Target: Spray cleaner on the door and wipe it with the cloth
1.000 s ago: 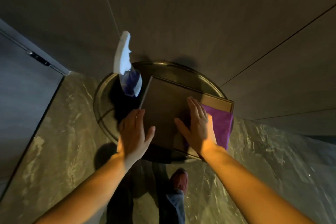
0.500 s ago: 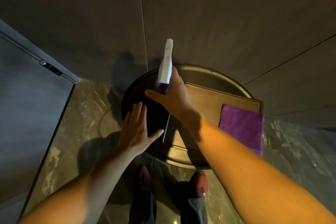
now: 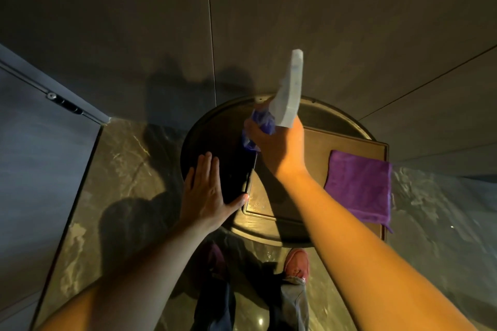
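Observation:
My right hand [image 3: 279, 148] grips a spray bottle [image 3: 289, 94] with a white trigger head and a blue body, lifted above the round table and tilted up toward the dark panelled wall. A purple cloth [image 3: 360, 188] lies flat on the right side of a brown rectangular tray [image 3: 317, 140]. My left hand [image 3: 207, 191] hovers open, fingers spread, over the dark left part of the round table [image 3: 204, 126], its thumb near the tray's left corner. The door [image 3: 40, 148] is the grey panel at the left with a hinge on its frame.
The dark wall panels [image 3: 295, 8] rise right behind the table. A marbled stone floor [image 3: 118, 169] surrounds it. My own feet in red shoes [image 3: 295, 263] stand just in front of the table.
My right hand left the cloth, reached across to the spray bottle, closed on it and lifted it up and to the right. The left hand stayed open over the table.

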Demonstrator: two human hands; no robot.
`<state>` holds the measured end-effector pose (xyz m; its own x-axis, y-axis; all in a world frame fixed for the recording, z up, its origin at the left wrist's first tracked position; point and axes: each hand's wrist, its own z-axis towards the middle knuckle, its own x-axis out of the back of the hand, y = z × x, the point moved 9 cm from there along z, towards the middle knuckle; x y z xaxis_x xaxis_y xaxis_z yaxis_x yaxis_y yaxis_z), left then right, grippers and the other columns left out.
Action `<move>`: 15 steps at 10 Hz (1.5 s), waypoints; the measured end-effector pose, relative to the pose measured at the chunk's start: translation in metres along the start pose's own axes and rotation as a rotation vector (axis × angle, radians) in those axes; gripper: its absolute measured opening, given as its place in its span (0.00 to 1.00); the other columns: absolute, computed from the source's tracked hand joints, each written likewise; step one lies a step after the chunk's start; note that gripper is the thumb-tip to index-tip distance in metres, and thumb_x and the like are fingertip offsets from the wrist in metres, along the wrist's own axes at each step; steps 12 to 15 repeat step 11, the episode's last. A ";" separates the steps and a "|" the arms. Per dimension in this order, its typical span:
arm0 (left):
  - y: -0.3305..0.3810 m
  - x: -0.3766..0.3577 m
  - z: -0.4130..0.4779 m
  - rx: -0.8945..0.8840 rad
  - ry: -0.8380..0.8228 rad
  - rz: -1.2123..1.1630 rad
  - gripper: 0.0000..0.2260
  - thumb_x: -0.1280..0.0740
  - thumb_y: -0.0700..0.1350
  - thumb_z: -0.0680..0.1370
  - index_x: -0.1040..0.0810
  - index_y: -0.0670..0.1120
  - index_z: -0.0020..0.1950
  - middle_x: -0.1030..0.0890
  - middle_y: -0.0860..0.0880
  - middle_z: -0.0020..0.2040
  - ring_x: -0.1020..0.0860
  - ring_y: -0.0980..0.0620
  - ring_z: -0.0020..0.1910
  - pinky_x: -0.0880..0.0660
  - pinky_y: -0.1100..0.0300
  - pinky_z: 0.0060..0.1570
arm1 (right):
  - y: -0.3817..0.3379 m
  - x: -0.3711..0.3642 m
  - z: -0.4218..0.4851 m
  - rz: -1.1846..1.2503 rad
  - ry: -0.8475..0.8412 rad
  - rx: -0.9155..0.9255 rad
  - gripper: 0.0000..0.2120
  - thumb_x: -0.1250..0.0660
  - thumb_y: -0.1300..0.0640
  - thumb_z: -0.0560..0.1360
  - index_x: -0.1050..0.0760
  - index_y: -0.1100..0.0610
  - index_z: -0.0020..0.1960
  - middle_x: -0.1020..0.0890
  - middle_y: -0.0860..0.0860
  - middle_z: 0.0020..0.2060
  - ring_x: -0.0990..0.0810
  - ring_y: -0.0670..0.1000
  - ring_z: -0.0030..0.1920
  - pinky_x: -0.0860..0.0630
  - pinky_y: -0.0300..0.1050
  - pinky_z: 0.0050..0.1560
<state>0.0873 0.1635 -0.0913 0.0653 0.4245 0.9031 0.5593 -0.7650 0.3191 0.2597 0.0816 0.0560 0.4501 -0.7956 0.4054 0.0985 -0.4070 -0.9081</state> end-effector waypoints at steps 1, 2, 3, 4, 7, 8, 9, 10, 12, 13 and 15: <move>0.001 0.000 0.000 -0.010 -0.006 -0.001 0.54 0.51 0.81 0.69 0.53 0.45 0.82 0.56 0.46 0.83 0.57 0.48 0.82 0.51 0.45 0.80 | 0.012 0.031 -0.013 0.012 0.044 -0.003 0.21 0.24 0.59 0.73 0.26 0.62 0.62 0.18 0.51 0.50 0.18 0.42 0.52 0.19 0.37 0.47; 0.001 -0.001 0.000 -0.013 -0.006 -0.001 0.54 0.52 0.81 0.68 0.53 0.45 0.82 0.55 0.45 0.83 0.56 0.47 0.82 0.49 0.44 0.79 | 0.030 0.051 -0.028 0.023 0.029 -0.045 0.23 0.24 0.58 0.73 0.27 0.59 0.65 0.18 0.52 0.54 0.17 0.48 0.56 0.17 0.43 0.53; 0.000 -0.004 0.001 -0.005 -0.012 0.017 0.54 0.54 0.82 0.68 0.52 0.45 0.82 0.55 0.45 0.83 0.56 0.47 0.82 0.49 0.44 0.79 | 0.046 0.065 -0.040 -0.012 0.026 -0.059 0.23 0.25 0.56 0.73 0.27 0.59 0.65 0.18 0.52 0.54 0.17 0.47 0.56 0.17 0.42 0.53; 0.000 -0.004 0.000 -0.004 -0.003 0.028 0.54 0.55 0.82 0.67 0.51 0.45 0.82 0.53 0.44 0.83 0.55 0.46 0.82 0.49 0.44 0.79 | 0.059 0.071 -0.049 -0.007 0.019 -0.085 0.21 0.24 0.56 0.73 0.25 0.59 0.62 0.17 0.54 0.52 0.16 0.48 0.53 0.17 0.41 0.49; -0.002 -0.005 0.001 0.028 -0.016 0.048 0.55 0.52 0.81 0.67 0.52 0.45 0.82 0.53 0.45 0.83 0.55 0.47 0.82 0.50 0.45 0.80 | 0.067 0.067 -0.051 0.044 0.016 -0.051 0.29 0.21 0.54 0.69 0.31 0.52 0.64 0.22 0.43 0.53 0.22 0.40 0.57 0.20 0.36 0.51; 0.000 -0.005 0.002 0.036 -0.062 0.072 0.55 0.49 0.80 0.67 0.52 0.45 0.82 0.54 0.44 0.83 0.55 0.46 0.82 0.51 0.45 0.80 | 0.071 0.071 -0.055 0.058 0.020 -0.054 0.39 0.18 0.49 0.64 0.34 0.49 0.69 0.24 0.44 0.61 0.24 0.43 0.64 0.20 0.42 0.58; 0.000 0.001 -0.009 0.067 -0.064 0.076 0.52 0.46 0.78 0.69 0.49 0.44 0.82 0.49 0.43 0.83 0.51 0.45 0.82 0.47 0.44 0.78 | 0.070 0.085 -0.071 -0.029 0.008 0.008 0.51 0.17 0.41 0.61 0.39 0.49 0.76 0.27 0.48 0.71 0.28 0.48 0.72 0.23 0.57 0.66; 0.004 0.005 -0.053 0.092 -0.093 0.006 0.46 0.43 0.74 0.73 0.47 0.45 0.82 0.43 0.42 0.81 0.43 0.42 0.80 0.40 0.44 0.76 | 0.092 0.112 -0.101 -0.052 -0.021 -0.119 0.49 0.16 0.47 0.61 0.37 0.44 0.76 0.26 0.44 0.71 0.28 0.40 0.71 0.27 0.42 0.69; -0.003 -0.002 -0.129 0.155 -0.304 -0.109 0.47 0.51 0.79 0.70 0.38 0.49 0.78 0.34 0.40 0.77 0.30 0.40 0.73 0.29 0.46 0.69 | 0.128 0.165 -0.175 -0.168 0.034 -0.248 0.43 0.23 0.33 0.62 0.38 0.30 0.72 0.26 0.32 0.66 0.24 0.45 0.68 0.28 0.41 0.69; -0.003 -0.002 -0.129 0.155 -0.304 -0.109 0.47 0.51 0.79 0.70 0.38 0.49 0.78 0.34 0.40 0.77 0.30 0.40 0.73 0.29 0.46 0.69 | 0.128 0.165 -0.175 -0.168 0.034 -0.248 0.43 0.23 0.33 0.62 0.38 0.30 0.72 0.26 0.32 0.66 0.24 0.45 0.68 0.28 0.41 0.69; -0.003 -0.002 -0.129 0.155 -0.304 -0.109 0.47 0.51 0.79 0.70 0.38 0.49 0.78 0.34 0.40 0.77 0.30 0.40 0.73 0.29 0.46 0.69 | 0.128 0.165 -0.175 -0.168 0.034 -0.248 0.43 0.23 0.33 0.62 0.38 0.30 0.72 0.26 0.32 0.66 0.24 0.45 0.68 0.28 0.41 0.69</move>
